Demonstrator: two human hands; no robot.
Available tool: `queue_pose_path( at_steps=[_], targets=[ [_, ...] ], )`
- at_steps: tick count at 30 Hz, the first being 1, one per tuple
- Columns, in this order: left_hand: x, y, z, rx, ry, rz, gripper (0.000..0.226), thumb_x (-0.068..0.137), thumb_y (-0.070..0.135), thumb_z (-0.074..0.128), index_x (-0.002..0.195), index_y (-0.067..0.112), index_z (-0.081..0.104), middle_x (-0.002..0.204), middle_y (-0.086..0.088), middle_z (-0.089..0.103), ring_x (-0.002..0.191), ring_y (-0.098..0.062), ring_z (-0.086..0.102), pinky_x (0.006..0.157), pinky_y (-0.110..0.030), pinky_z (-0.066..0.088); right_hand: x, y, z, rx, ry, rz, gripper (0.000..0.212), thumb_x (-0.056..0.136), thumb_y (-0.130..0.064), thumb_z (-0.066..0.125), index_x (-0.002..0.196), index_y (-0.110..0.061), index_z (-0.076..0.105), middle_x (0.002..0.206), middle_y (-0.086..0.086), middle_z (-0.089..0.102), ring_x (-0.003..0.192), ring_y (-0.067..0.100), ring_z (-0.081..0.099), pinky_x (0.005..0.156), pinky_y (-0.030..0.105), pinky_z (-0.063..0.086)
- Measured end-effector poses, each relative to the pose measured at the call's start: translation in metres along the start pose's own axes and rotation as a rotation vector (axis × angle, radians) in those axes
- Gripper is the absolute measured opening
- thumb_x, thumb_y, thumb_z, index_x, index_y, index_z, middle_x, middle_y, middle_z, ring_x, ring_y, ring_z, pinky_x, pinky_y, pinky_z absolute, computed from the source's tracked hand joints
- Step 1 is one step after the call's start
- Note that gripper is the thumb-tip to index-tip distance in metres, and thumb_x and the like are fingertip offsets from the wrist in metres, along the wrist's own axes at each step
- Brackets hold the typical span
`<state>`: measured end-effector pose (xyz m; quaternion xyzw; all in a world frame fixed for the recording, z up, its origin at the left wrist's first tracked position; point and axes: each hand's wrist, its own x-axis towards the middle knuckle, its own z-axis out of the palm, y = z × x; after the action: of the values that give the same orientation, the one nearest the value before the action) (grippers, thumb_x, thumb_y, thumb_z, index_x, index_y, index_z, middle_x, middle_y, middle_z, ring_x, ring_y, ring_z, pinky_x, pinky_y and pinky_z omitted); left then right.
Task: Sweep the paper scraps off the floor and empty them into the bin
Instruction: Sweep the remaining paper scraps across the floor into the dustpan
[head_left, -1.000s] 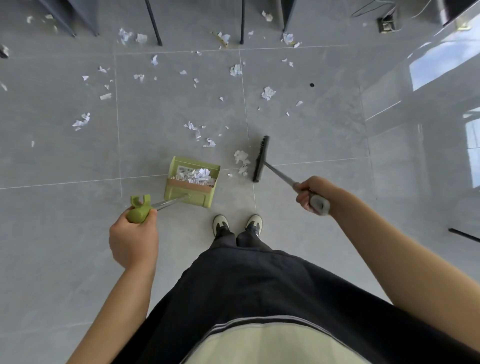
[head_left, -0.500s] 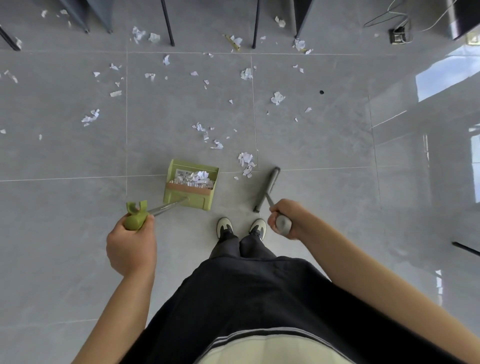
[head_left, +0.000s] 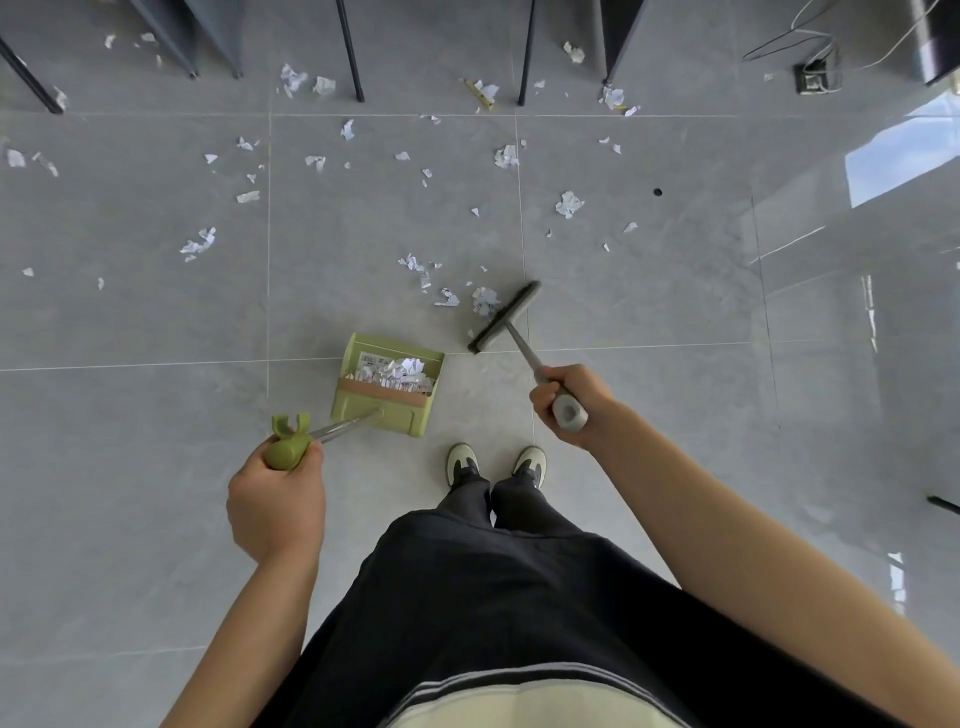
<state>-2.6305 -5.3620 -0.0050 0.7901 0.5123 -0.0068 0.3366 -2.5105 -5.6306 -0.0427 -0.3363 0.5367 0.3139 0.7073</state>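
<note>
Shoes (head_left: 496, 465) stand together at lower centre of the frame on grey floor tiles (head_left: 130, 467). Left hand (head_left: 278, 501), at lower left, curls its fingers round the green handle (head_left: 287, 447) of the dustpan (head_left: 387, 384), which sits on the floor just above the shoes with white scraps piled inside. Right hand (head_left: 563, 402), right of centre, grips the grey broom (head_left: 504, 317), whose head seems to touch a paper clump (head_left: 484, 300). Farther up, paper scraps (head_left: 569, 203) lie scattered across the tiles as far as dark furniture legs (head_left: 349, 52) along the top edge.
</note>
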Motion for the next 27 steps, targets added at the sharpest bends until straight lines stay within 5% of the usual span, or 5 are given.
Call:
queue_pose_path(
  at_steps=[14, 27],
  targets=[
    [0.008, 0.066, 0.037, -0.018, -0.024, 0.045, 0.015, 0.085, 0.03, 0.071, 0.094, 0.018, 0.072, 0.08, -0.003, 0.066, 0.078, -0.028, 0.061, 0.068, -0.036, 0.044, 0.011, -0.117, -0.023, -0.064, 0.172, -0.119, 0.016, 0.093, 0.004, 0.043, 0.105, -0.007, 0.042, 0.074, 0.003, 0.039, 0.03, 0.01, 0.04, 0.036, 0.015, 0.04],
    [-0.045, 0.189, 0.13, -0.038, 0.092, -0.028, 0.016, 0.084, 0.031, 0.071, 0.09, 0.015, 0.071, 0.077, -0.003, 0.065, 0.077, -0.028, 0.061, 0.068, -0.036, 0.045, 0.049, -0.338, -0.074, -0.223, 0.342, -0.184, 0.019, 0.093, 0.006, 0.037, 0.081, -0.007, 0.041, 0.072, 0.005, 0.039, 0.033, 0.011, 0.037, 0.036, 0.013, 0.038]
  ],
)
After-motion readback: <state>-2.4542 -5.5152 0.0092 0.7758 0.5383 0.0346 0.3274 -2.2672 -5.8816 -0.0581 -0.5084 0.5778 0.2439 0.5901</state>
